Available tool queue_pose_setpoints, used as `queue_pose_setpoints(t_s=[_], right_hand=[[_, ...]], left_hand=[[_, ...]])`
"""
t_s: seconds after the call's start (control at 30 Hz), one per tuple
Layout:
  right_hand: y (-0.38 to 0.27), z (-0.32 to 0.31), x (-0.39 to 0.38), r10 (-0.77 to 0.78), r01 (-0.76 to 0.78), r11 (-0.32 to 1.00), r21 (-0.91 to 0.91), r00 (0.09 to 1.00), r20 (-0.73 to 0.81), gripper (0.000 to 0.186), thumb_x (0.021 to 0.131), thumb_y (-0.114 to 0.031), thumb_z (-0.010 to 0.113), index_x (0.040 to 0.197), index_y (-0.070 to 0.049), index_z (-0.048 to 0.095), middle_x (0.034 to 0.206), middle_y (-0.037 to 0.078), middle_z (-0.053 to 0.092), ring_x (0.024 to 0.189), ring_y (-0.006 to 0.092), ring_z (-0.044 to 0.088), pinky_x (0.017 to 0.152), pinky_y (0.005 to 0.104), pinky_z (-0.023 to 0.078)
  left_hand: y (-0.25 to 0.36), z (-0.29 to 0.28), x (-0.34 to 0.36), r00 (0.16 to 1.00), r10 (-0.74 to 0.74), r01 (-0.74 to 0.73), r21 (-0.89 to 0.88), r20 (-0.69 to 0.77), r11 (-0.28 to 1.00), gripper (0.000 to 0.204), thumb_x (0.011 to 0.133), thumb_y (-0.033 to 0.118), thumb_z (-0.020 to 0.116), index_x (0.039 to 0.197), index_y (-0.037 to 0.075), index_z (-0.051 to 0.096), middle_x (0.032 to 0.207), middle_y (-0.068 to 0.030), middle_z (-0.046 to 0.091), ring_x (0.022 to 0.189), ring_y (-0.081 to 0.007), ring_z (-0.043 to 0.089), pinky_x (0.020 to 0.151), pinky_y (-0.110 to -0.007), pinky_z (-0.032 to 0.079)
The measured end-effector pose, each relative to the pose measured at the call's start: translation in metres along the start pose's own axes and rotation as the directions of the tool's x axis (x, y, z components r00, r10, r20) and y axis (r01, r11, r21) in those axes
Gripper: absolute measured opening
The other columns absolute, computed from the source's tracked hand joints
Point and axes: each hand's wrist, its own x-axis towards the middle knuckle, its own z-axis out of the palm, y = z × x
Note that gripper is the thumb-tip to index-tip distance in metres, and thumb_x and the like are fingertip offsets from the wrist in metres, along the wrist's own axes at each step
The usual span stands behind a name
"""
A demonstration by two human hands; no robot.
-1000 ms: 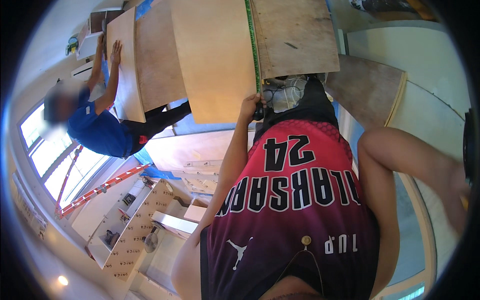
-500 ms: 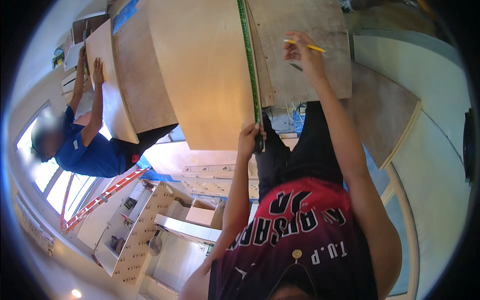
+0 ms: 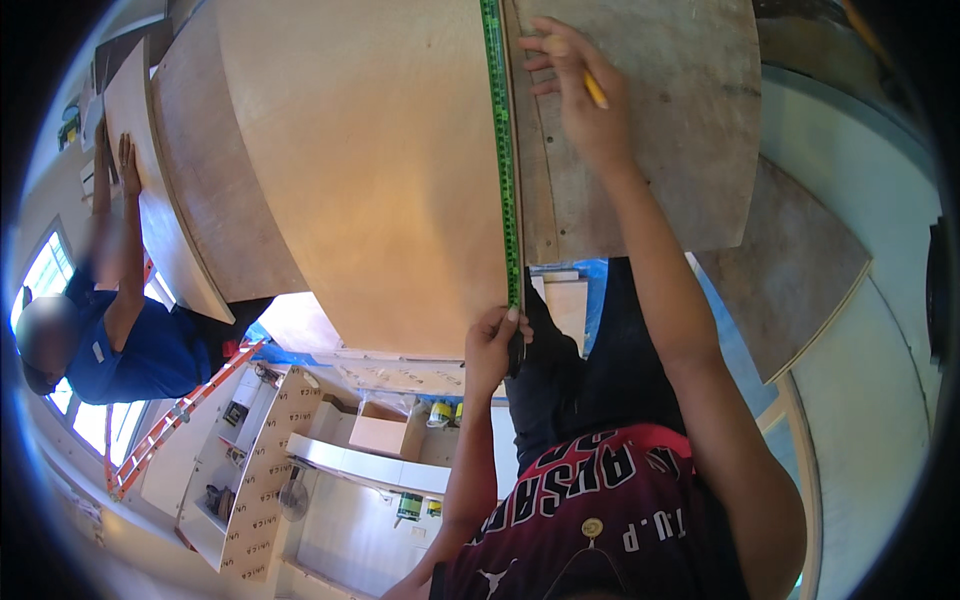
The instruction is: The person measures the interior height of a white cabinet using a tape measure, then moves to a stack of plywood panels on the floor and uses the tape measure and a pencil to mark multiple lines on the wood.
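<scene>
Head view: the left hand (image 3: 492, 345) is pinching the near end of a long green measuring tape (image 3: 502, 160) against the edge of a large pale plywood sheet (image 3: 370, 170), fingers closed around the tape's dark case. The right hand (image 3: 580, 95) is reaching far ahead, closed on a yellow pencil (image 3: 594, 90), its tip sitting just beside the tape on a greyer, rougher plywood panel (image 3: 660, 130). The tape is running straight away from the left hand, along the seam where the pale sheet and the grey panel are meeting.

The likeliest trouble, as I judge it, is the tape drifting: the left hand is holding only one end, so a slight roll of the wrist could be swinging the far end off the seam and spoiling the mark. With both arms stretched out, the pencil hand is also working with little support, and the line could be wandering.

Well to the left of the left hand, another person in a blue shirt (image 3: 140, 350) is pressing both hands on a further plywood board (image 3: 150, 200); a shove there might be jarring the sheets. An orange ladder (image 3: 180, 415) is leaning below that person.
</scene>
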Motion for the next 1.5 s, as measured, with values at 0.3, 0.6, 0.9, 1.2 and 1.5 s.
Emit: queue_pose_setpoints(t_s=[0.3, 0.6, 0.9, 1.2, 1.5], right_hand=[[0.002, 0.033, 0.022, -0.1, 0.054, 0.966, -0.254, 0.981, -0.169, 0.035, 0.087, -0.022, 0.084, 0.112, -0.001, 0.074, 0.086, 0.012, 0.074, 0.075, 0.022, 0.072, 0.069, 0.0326, 0.056], [-0.003, 0.021, 0.008, -0.144, 0.087, 0.932, -0.351, 0.98, -0.138, 0.023, 0.093, -0.013, 0.076, 0.11, 0.001, 0.073, 0.092, 0.016, 0.076, 0.074, 0.0255, 0.075, 0.065, 0.0323, 0.056], [-0.002, 0.023, 0.019, -0.148, 0.055, 0.938, -0.343, 0.956, -0.253, 0.018, 0.095, -0.015, 0.073, 0.109, -0.004, 0.074, 0.093, 0.016, 0.076, 0.079, 0.0336, 0.074, 0.069, 0.0404, 0.056], [-0.019, 0.018, 0.026, -0.214, 0.175, 0.767, -0.617, 0.977, 0.011, 0.022, 0.094, -0.013, 0.068, 0.115, -0.005, 0.073, 0.095, 0.015, 0.072, 0.091, 0.0352, 0.068, 0.08, 0.0447, 0.055], [0.0, 0.018, 0.012, -0.357, 0.277, 0.782, -0.558, 0.933, -0.037, 0.027, 0.096, -0.013, 0.068, 0.12, -0.002, 0.069, 0.095, 0.015, 0.068, 0.089, 0.033, 0.065, 0.077, 0.0447, 0.054]], left_hand=[[-0.004, 0.016, -0.007, 0.985, 0.105, -0.089, 0.118, -0.134, 0.989, 0.029, 0.107, 0.023, 0.06, 0.101, -0.003, 0.069, 0.082, -0.0088, 0.072, 0.076, -0.0144, 0.068, 0.073, -0.029, 0.054], [-0.017, 0.053, -0.031, 0.893, 0.276, -0.118, 0.406, -0.355, 0.906, 0.027, 0.106, 0.022, 0.059, 0.105, -0.001, 0.073, 0.087, -0.0131, 0.077, 0.081, -0.0205, 0.075, 0.077, -0.035, 0.057], [0.01, 0.073, -0.036, 0.843, 0.398, -0.113, 0.603, -0.362, 0.789, 0.026, 0.105, 0.022, 0.059, 0.102, 0.001, 0.074, 0.083, -0.0159, 0.074, 0.077, -0.0308, 0.074, 0.07, -0.04, 0.056], [0.005, 0.084, -0.032, 0.798, 0.478, -0.078, 0.723, -0.368, 0.686, 0.024, 0.104, 0.02, 0.06, 0.099, 0.002, 0.075, 0.082, -0.0181, 0.074, 0.076, -0.0359, 0.073, 0.069, -0.044, 0.055], [0.002, 0.082, -0.024, 0.846, 0.332, -0.096, 0.494, -0.417, 0.864, 0.015, 0.105, 0.016, 0.06, 0.111, 0.004, 0.066, 0.086, -0.0168, 0.077, 0.076, -0.03, 0.076, 0.065, -0.039, 0.054]])
